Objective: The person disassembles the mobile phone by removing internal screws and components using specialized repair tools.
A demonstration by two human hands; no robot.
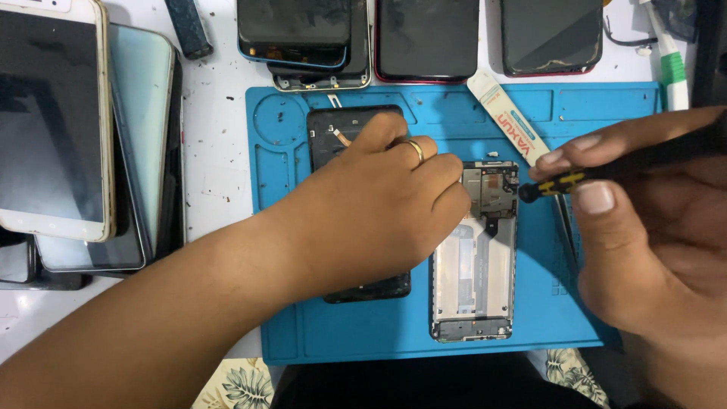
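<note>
The left hand [379, 204] hides much of the black panel [333, 136]; at 9 o'clock, the phone stack [68, 129] is cropped.

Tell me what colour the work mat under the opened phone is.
Blue work mat, seen in the head view.

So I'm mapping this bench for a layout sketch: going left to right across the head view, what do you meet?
Stack of phones → black phone back → left hand → opened phone frame → screwdriver → right hand.
</note>
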